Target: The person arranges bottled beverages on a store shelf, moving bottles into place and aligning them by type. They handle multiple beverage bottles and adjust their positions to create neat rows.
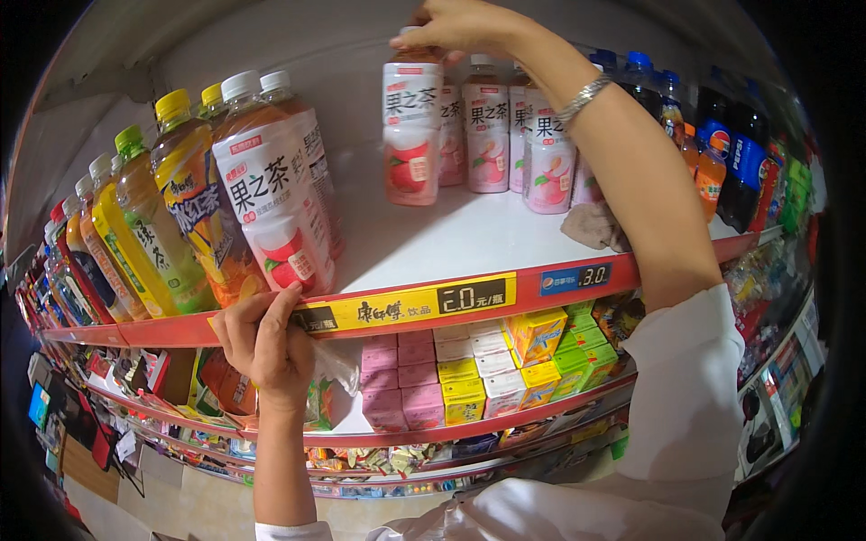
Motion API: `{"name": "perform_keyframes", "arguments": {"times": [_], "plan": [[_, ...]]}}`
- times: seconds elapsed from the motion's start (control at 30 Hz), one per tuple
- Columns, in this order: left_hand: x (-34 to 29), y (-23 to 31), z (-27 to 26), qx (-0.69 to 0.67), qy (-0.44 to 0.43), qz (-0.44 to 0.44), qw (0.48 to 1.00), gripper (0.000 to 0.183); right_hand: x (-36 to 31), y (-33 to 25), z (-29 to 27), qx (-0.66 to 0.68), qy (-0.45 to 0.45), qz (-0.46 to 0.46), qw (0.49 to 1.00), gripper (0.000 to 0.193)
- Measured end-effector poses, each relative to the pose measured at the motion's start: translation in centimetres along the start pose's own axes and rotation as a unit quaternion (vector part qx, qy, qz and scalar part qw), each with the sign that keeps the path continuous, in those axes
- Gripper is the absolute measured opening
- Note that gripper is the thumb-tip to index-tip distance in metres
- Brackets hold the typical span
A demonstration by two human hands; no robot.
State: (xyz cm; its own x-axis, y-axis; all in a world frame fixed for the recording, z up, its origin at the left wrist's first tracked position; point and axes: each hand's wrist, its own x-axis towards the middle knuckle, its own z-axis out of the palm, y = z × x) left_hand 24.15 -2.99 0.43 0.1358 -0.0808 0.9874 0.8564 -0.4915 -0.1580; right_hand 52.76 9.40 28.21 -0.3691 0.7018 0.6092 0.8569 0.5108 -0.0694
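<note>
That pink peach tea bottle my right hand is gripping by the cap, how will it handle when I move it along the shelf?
The pink peach tea bottle looks full, so it is probably fairly heavy for its size. It is tall and narrow, and the right hand grips only its cap, so it may swing or tip. Its glossy label looks smooth, likely sliding easily on the white shelf.

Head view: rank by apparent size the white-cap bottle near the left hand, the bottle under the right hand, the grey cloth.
1. White-cap bottle, inflated by nearness to the camera.
2. Bottle under the right hand.
3. Grey cloth.
</note>
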Motion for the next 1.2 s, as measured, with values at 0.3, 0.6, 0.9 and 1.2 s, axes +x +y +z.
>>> {"name": "perform_keyframes", "arguments": {"times": [0.3, 0.6, 0.9, 1.2], "plan": [[0.2, 0.0, 0.7, -0.021, 0.013, 0.015, 1.0, 0.037, 8.0, -3.0, 6.9, 0.044, 0.005, 0.001, 0.999, 0.049], [0.2, -0.1, 0.2, -0.006, 0.013, 0.016, 1.0, 0.035, 6.4, -8.4, 7.7, 0.14, -0.047, -0.003, 0.989, 0.043], [0.2, 0.1, 0.6, 0.0, 0.018, 0.017, 1.0, 0.035, 6.3, -8.4, 7.4, 0.126, -0.083, -0.025, 0.988, 0.034], [-0.6, -0.5, -0.6, 0.027, -0.02, 0.003, 0.999, 0.038, 0.9, -5.1, 1.7, 0.076, 0.038, -0.221, 0.971, 0.054]]}}
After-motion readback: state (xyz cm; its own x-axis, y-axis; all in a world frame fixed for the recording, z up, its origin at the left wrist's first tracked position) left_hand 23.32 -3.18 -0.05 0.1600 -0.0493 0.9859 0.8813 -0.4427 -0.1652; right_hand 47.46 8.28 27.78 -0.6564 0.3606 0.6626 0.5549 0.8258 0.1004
